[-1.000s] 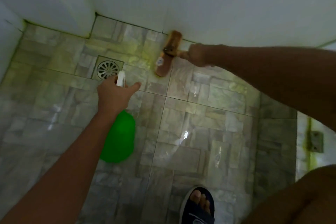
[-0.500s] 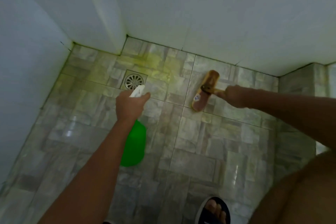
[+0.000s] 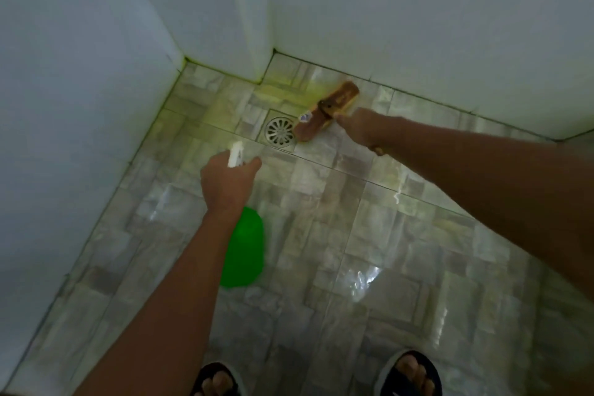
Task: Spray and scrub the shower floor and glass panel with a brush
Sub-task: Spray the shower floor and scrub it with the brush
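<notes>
My right hand grips the handle of a wooden scrub brush, whose head lies on the wet tiled shower floor just right of the round metal drain. My left hand holds a green spray bottle by its neck, with the white nozzle pointing toward the drain. The bottle hangs above the floor under my wrist. Yellow-green cleaner stains the tiles near the back corner. No glass panel can be made out.
White walls close in the floor on the left and at the back, with a jutting wall corner behind the drain. My two feet in dark sandals stand at the bottom edge.
The brush has moved left along the back wall to beside the drain. The view has tilted up and shifted, and both feet now show. My left hand still holds the bottle.
</notes>
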Tool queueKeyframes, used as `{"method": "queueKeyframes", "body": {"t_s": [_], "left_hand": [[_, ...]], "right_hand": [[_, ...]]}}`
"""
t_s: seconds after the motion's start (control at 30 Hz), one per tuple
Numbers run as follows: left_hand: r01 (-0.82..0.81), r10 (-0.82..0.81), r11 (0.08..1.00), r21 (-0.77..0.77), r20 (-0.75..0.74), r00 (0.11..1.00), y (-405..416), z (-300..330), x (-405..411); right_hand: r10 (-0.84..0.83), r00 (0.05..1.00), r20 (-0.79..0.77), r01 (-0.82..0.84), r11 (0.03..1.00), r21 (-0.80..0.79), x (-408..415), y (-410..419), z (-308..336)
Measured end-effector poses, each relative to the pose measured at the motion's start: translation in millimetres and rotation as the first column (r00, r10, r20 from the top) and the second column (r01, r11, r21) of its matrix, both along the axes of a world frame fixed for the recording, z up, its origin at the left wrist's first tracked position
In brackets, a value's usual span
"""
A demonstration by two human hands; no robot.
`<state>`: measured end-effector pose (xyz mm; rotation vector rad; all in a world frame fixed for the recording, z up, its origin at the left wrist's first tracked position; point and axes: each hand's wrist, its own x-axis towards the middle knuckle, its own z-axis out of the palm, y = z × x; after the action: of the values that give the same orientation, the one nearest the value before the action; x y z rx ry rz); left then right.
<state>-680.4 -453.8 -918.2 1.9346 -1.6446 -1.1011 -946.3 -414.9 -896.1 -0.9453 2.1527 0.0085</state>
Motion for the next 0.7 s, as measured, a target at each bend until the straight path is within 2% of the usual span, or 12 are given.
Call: {"method": "queueKeyframes", "body": {"t_s": [0.23, 0.4, 0.5, 0.6, 0.7], "left_hand": [[-0.173, 0.170, 0.985, 0.020, 0.110, 0.979, -10.0, -7.4, 81.8], [-0.307, 0.301, 0.951, 0.021, 0.142, 0.943, -13.4, -0.7, 115.8], [-0.289, 0.287, 0.957, 0.004, 0.089, 0.954, -22.2, -3.9, 131.5], [-0.201, 0.199, 0.979, 0.034, 0.058, 0.978, -36.2, -8.0, 143.2], [-0.187, 0.185, 0.981, 0.059, 0.036, 0.982, -46.1, -12.3, 152.2]], "right_hand": [[0.336, 0.941, 0.049, -0.340, 0.931, 0.130, 56.6, 60.0, -14.2], [0.536, 0.844, 0.027, -0.536, 0.840, 0.088, 127.4, 53.2, -18.6], [0.567, 0.824, 0.015, -0.566, 0.821, 0.078, 153.6, 37.3, -21.1], [0.562, 0.827, -0.004, -0.560, 0.825, 0.075, 170.2, 22.9, -19.1], [0.541, 0.841, 0.009, -0.539, 0.835, 0.109, 178.9, 13.6, -12.8]]}}
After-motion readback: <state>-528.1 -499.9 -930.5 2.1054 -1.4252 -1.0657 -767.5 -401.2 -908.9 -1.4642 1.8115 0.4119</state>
